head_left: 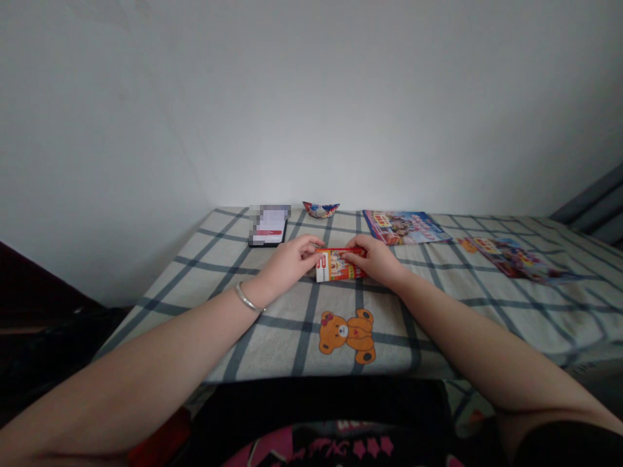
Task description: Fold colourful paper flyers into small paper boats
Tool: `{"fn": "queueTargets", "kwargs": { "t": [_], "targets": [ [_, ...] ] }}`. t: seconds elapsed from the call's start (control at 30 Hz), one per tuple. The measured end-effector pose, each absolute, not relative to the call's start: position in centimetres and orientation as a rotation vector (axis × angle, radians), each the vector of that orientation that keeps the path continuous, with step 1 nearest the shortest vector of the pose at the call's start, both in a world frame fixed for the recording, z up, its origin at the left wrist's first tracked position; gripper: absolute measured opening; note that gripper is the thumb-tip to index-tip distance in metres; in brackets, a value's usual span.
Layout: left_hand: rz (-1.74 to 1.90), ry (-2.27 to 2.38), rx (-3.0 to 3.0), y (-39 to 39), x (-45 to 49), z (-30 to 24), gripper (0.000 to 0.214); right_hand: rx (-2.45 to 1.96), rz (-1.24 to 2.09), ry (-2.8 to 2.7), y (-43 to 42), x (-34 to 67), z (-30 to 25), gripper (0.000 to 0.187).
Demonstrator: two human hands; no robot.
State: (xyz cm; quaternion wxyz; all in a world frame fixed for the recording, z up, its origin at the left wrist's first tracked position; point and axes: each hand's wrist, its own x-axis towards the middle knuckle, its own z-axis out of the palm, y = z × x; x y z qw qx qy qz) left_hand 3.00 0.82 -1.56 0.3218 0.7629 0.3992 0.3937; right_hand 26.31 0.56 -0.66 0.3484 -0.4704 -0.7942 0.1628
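A folded piece of colourful printed paper (pixel 337 266), mostly red and orange with a white strip at its left end, is held low over the checked tablecloth. My left hand (pixel 298 255) pinches its upper left corner between thumb and fingers. On the opposite end, my right hand (pixel 372 257) grips the upper right part, its fingers behind and thumb in front. A red fold line runs along the top edge between both hands. My fingers hide the paper's two upper corners.
Near the wall stands a small folded paper boat (pixel 321 209), beside a phone (pixel 271 225) with a lit screen. Two printed leaflets (pixel 406 227) (pixel 520 258) lie to the right. The tablecloth (pixel 272 344) bears a printed bear (pixel 346 334) near its front edge.
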Motion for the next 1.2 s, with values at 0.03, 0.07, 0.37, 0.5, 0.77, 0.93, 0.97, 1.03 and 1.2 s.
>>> {"fn": "queueTargets", "kwargs": {
  "t": [0.03,0.07,0.37,0.5,0.77,0.93,0.97,1.03,1.2],
  "targets": [
    [1.032,1.049,2.005,0.8,3.0,-1.5,0.021,-1.217,0.423,-2.057,0.5,26.3,-0.6,0.008],
    [1.03,1.047,2.01,0.7,3.0,-1.4,0.02,-1.217,0.423,-2.057,0.5,26.3,-0.6,0.008],
    [1.072,1.093,2.124,0.9,2.7,-1.0,0.011,-1.235,0.47,-2.089,0.2,26.8,-0.1,0.014],
    [1.082,1.128,2.135,1.3,2.5,-1.2,0.01,-1.301,0.496,-2.094,0.2,27.2,0.1,0.023],
    [1.084,1.18,2.172,1.4,2.3,-1.2,0.01,-1.299,0.551,-1.995,0.2,27.1,0.1,0.012],
    [1.061,1.211,2.178,1.3,2.3,-0.9,0.013,-1.286,0.633,-1.927,0.4,27.0,-0.3,0.009],
    [1.05,1.212,2.192,1.3,2.3,-0.8,0.013,-1.288,0.643,-1.918,0.5,27.0,-0.3,0.008],
    [1.021,1.22,2.265,1.3,2.3,-0.6,0.014,-1.291,0.643,-1.919,0.6,26.9,-0.4,0.006],
    [0.947,1.301,2.558,1.8,2.1,-0.5,0.01,-1.38,0.54,-1.995,0.9,26.9,-0.4,0.007]
  ]
}}
